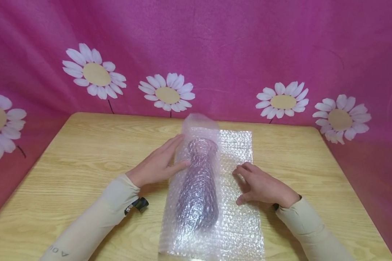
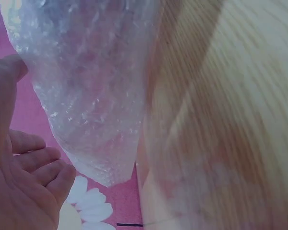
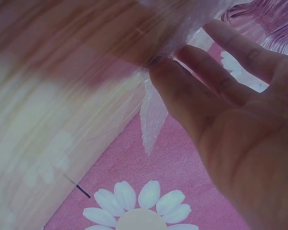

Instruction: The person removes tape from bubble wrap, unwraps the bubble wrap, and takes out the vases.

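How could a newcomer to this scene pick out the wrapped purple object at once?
Find the wooden table, then the clear bubble wrap near its middle. Between the left hand and the right hand, seen through that wrap, is the purple object, narrow-necked and broad at its near end. It is the only dark purple shape on the table.

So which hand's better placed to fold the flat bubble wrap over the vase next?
Probably the right hand: it is at the flat wrap, right of the vase. The left hand is on the vase's other side.
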The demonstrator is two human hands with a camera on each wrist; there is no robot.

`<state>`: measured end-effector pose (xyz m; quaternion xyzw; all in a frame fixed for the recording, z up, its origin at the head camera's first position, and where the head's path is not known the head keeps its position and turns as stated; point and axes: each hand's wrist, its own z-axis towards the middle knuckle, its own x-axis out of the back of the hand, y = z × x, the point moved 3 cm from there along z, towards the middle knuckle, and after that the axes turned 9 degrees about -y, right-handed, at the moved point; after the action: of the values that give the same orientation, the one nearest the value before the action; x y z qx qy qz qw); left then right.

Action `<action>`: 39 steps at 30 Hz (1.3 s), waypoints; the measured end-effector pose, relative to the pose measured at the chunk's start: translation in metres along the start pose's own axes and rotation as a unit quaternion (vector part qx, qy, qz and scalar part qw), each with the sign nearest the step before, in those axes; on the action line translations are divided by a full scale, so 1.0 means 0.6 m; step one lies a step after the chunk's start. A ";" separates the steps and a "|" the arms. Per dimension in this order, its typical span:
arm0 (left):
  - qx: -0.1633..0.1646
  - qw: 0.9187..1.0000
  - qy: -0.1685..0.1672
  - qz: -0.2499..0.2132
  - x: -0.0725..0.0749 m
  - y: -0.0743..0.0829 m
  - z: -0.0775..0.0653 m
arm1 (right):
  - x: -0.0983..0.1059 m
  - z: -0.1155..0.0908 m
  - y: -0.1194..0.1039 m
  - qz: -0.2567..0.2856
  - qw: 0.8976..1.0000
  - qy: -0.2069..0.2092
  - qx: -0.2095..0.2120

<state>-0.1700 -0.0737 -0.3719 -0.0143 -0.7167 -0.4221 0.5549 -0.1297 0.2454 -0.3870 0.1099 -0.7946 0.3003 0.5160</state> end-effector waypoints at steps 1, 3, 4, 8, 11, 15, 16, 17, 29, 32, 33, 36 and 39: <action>-0.004 1.000 0.000 0.001 0.000 0.002 0.001 | 0.000 0.000 0.000 0.000 1.000 -0.001 -0.001; -0.011 1.000 -0.003 -0.002 0.000 0.008 0.002 | 0.001 0.001 0.001 -0.001 1.000 -0.001 -0.002; -0.015 1.000 -0.005 -0.003 0.000 0.011 0.003 | 0.000 0.001 0.002 -0.001 1.000 -0.002 -0.002; -0.035 0.999 -0.010 0.003 -0.001 0.028 0.006 | -0.001 0.001 0.004 -0.001 1.000 0.000 -0.003; -0.048 0.999 -0.006 0.021 -0.003 0.042 0.009 | -0.002 0.001 0.006 0.001 1.000 0.002 -0.004; -0.066 0.997 0.009 0.045 -0.006 0.060 0.015 | -0.002 0.001 0.007 0.004 1.000 0.001 -0.007; -0.070 0.996 0.013 0.051 -0.007 0.063 0.016 | -0.001 0.001 0.007 0.004 1.000 0.001 -0.007; -0.074 0.995 0.016 0.058 -0.009 0.067 0.017 | -0.001 0.001 0.007 0.004 1.000 0.001 -0.007; -0.051 0.996 0.002 0.067 -0.027 0.086 0.026 | -0.002 -0.002 0.008 0.016 1.000 -0.003 -0.014; -0.054 0.996 0.006 0.077 -0.029 0.091 0.024 | -0.004 -0.001 0.007 0.020 1.000 -0.007 -0.012; -0.054 0.995 0.006 0.080 -0.030 0.093 0.024 | -0.005 -0.001 0.007 0.019 1.000 -0.007 -0.011; -0.054 0.995 0.008 0.088 -0.029 0.095 0.025 | -0.004 0.001 0.007 0.015 1.000 -0.004 -0.007; -0.049 0.995 0.003 0.085 -0.028 0.097 0.027 | -0.003 0.002 0.007 0.013 1.000 0.002 -0.001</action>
<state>-0.1477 -0.0187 -0.3518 -0.1009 -0.6896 -0.4075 0.5900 -0.1319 0.2482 -0.3903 0.0987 -0.7953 0.3061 0.5139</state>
